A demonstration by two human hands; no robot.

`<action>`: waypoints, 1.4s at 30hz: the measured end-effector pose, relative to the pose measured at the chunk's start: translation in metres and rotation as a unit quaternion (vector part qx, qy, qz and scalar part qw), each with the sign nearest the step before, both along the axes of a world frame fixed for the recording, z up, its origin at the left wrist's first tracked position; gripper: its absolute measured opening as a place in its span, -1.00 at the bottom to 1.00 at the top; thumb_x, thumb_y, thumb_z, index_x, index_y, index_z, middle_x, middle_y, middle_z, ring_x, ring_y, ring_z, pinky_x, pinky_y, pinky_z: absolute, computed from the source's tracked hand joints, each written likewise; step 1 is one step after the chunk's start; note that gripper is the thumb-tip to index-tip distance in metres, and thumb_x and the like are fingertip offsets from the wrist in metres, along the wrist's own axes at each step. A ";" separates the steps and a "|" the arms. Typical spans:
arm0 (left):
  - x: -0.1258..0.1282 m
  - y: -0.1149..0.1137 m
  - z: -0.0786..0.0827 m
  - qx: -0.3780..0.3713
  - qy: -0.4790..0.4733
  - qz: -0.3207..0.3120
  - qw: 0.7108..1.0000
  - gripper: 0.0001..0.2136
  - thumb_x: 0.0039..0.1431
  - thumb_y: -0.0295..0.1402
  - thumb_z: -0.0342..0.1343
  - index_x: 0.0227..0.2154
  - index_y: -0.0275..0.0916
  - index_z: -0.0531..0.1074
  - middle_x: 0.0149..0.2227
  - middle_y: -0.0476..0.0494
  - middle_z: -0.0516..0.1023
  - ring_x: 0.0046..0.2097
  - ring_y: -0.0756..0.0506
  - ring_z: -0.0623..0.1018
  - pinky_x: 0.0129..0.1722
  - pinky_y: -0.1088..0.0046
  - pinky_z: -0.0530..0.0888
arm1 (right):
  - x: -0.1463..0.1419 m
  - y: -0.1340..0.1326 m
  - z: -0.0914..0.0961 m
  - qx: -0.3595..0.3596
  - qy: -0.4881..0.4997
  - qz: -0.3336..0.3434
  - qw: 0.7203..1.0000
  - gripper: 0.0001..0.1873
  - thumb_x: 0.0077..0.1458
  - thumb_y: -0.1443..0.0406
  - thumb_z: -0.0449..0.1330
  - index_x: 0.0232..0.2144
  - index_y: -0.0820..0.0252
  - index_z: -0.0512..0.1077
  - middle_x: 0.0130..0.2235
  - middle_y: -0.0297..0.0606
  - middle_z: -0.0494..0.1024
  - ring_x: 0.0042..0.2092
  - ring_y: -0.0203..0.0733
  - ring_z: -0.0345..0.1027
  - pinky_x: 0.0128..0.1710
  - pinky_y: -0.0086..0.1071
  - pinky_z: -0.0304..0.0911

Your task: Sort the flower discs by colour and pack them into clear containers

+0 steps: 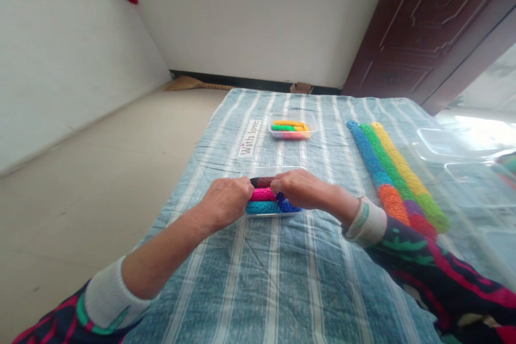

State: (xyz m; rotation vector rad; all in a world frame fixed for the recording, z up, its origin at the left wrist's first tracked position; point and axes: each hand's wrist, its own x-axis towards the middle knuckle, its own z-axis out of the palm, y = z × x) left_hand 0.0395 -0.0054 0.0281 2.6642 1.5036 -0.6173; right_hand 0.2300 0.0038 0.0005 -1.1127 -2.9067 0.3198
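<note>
A small clear plastic box (274, 215) on the cloth holds several textured, knitted-looking rolls. Inside it lie a teal roll (262, 207), a pink roll (263, 194), a dark blue roll (288, 203) on the right side and a brown roll (265, 182) with a black end at the far side. My left hand (229, 199) is closed, its fingertips pinching the black end of the brown roll. My right hand (300, 187) is closed too, with bent fingers at the roll's other end. It partly covers the dark blue roll.
Farther back stands another clear box (313, 124) with yellow and green rolls, beside a "With love" label (250, 138). Long multicoloured rolls (397, 177) lie to the right, near clear containers (479, 185) at the edge. A striped cloth (274, 279) covers the table.
</note>
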 end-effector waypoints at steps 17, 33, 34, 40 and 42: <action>-0.008 0.020 -0.008 -0.045 -0.057 -0.009 0.997 -0.79 0.12 -0.45 -0.05 -0.39 -0.18 0.51 -0.31 -0.15 0.58 -0.24 -0.17 0.55 -0.33 0.39 0.36 | 0.001 -0.004 -0.005 0.016 0.043 -0.014 0.999 -0.79 0.08 0.53 0.05 -0.35 0.24 0.43 -0.33 -0.29 0.50 -0.39 -0.36 0.24 -0.49 -0.43 -0.09; -0.002 0.014 0.002 -0.058 -0.054 -0.016 0.997 -0.76 0.13 -0.43 -0.06 -0.37 -0.23 0.54 -0.31 -0.20 0.59 -0.27 -0.18 0.55 -0.31 0.39 0.38 | 0.003 -0.006 -0.004 0.010 0.039 -0.013 0.999 -0.77 0.12 0.52 0.01 -0.31 0.24 0.44 -0.29 -0.26 0.52 -0.35 -0.33 0.30 -0.43 -0.43 -0.02; -0.002 0.014 0.001 -0.059 -0.057 -0.015 0.996 -0.77 0.12 -0.43 -0.05 -0.37 -0.23 0.54 -0.31 -0.19 0.59 -0.27 -0.17 0.55 -0.31 0.40 0.38 | 0.003 -0.006 -0.004 0.011 0.039 -0.013 0.999 -0.77 0.12 0.52 0.02 -0.32 0.24 0.44 -0.29 -0.26 0.52 -0.35 -0.33 0.30 -0.43 -0.43 -0.02; -0.001 0.016 0.001 -0.062 -0.050 -0.029 0.996 -0.77 0.09 -0.44 -0.06 -0.37 -0.24 0.53 -0.33 -0.19 0.60 -0.28 -0.17 0.56 -0.35 0.41 0.36 | 0.004 -0.004 -0.008 0.016 0.054 -0.007 0.998 -0.75 0.09 0.54 0.01 -0.28 0.23 0.43 -0.29 -0.27 0.52 -0.36 -0.33 0.30 -0.44 -0.43 -0.03; 0.001 0.017 0.003 -0.062 -0.041 -0.040 0.996 -0.77 0.09 -0.45 -0.06 -0.36 -0.23 0.52 -0.34 -0.18 0.60 -0.28 -0.18 0.56 -0.37 0.42 0.35 | 0.005 -0.004 -0.009 0.018 0.063 -0.004 0.998 -0.74 0.09 0.54 0.01 -0.27 0.22 0.42 -0.29 -0.28 0.52 -0.36 -0.33 0.30 -0.43 -0.43 -0.02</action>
